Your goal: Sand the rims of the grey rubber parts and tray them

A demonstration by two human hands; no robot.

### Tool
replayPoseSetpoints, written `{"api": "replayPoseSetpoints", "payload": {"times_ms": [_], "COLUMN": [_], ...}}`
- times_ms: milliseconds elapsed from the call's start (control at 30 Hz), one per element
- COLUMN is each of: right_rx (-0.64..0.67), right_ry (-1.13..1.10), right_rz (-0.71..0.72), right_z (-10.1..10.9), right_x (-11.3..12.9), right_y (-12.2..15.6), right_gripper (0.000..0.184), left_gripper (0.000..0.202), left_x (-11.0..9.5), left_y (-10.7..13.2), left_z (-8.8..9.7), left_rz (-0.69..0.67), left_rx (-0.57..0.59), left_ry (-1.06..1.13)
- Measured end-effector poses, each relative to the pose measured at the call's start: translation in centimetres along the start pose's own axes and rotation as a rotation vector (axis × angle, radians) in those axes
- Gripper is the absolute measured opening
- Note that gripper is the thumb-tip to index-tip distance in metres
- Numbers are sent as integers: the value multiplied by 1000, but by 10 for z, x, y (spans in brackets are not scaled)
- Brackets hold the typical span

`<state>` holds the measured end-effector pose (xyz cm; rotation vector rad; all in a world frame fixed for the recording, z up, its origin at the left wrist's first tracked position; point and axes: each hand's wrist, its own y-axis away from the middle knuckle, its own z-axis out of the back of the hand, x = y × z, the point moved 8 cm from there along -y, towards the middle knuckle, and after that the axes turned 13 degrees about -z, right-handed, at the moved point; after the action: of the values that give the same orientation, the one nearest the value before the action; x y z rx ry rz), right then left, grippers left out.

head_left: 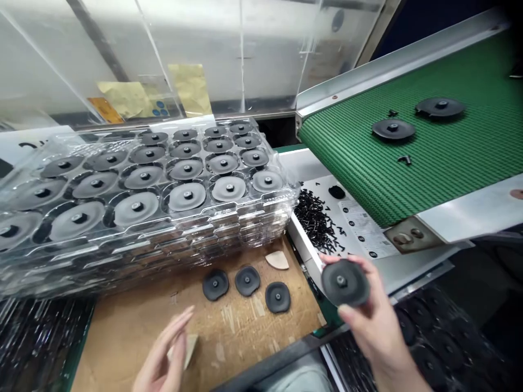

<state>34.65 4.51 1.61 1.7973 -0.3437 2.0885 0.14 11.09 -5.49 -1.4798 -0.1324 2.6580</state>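
My right hand point(373, 321) grips a round black disc point(345, 283) by its edge, thumb in front and fingers behind. A small raised stub stands at the disc's centre. My left hand point(165, 354) is over the brown board with its fingers stretched out and thumb apart. Just behind that thumb is a beige flat piece point(190, 348); whether the hand touches it I cannot tell. Between the hands, three similar black discs lie on the board: a left one point(216, 285), a middle one point(247, 280) and a right one point(278, 297).
Stacked clear plastic trays point(245, 212) hold rows of discs at the back left. A white tray point(308, 250) contains small black parts point(314, 220). The green conveyor belt point(457, 147) carries two discs and small black pieces. Another beige piece point(278, 260) lies on the brown board point(134, 326).
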Motion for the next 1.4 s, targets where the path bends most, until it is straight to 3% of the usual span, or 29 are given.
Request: {"api": "replayPoseSetpoints", "payload": {"times_ms": [67,100,200,367,533,767,1000,1233,1400], "right_rx": [64,103,225,325,409,586,635,372,403], "right_ry": [-189,-250,-422,-602,-411,71,417,728,720], "right_rz": [-4,-13,-89,-190,-193,-64,101,213,301], "right_z": [-40,-63,-124,-186,-224,-257,-272,-261,-267], "right_x": [5,6,3,-8,-21,-35,-36,-51,-76], "right_y": [17,24,41,61,82,101,102,77,83], "right_gripper": [60,62,63,67,70,66,63,33,29], "left_gripper": [25,27,50,62,61,43,58,54,50], "left_x": [-29,-48,-84,-69,-45,-9,19,32,34], "left_y": [4,7,15,31,40,45,48,43,43], "left_z": [-29,-43,-56,-38,-11,10,20,34,37], "left_rz": [79,56,14,315,458,613,599,585,585], "left_rx": [91,148,109,-206,-385,-458,-463,-495,-478], "left_ry": [294,505,991,1180,1229,1372,1435,1395,1415]}}
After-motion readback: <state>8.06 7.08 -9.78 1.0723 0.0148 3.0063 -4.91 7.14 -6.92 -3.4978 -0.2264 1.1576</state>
